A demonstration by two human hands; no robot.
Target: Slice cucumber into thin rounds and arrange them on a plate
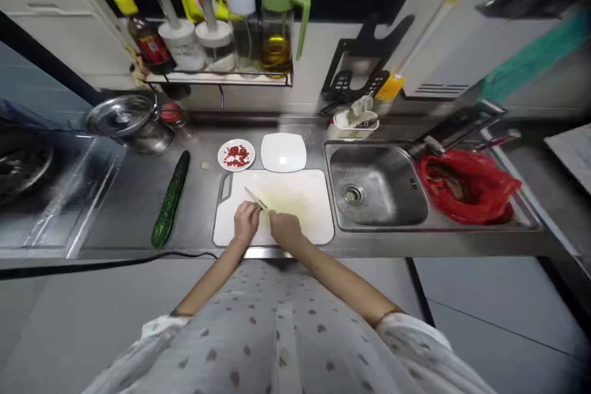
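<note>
My right hand [286,231] is wrapped round the handle of a small knife [254,197], whose blade points up and to the left over the white cutting board [318,215]. Close beside the blade, my left hand [246,221] rests on the board with its fingers bent and pressed together. Whatever those fingers may hold is too small or hidden to make out. Pale yellowish wet marks stain the board's middle. Just beyond it stand a small white plate [223,154] with chopped red pieces [237,156] and a white squarish plate [283,152].
A cucumber [170,200] lies left of the board. Behind it are a steel pot [150,135] and a red-lidded jar [180,121]. The sink [378,188] adjoins on the right, with a red plastic bag [471,191] beyond. Bottles and jars line a rack [217,79] above.
</note>
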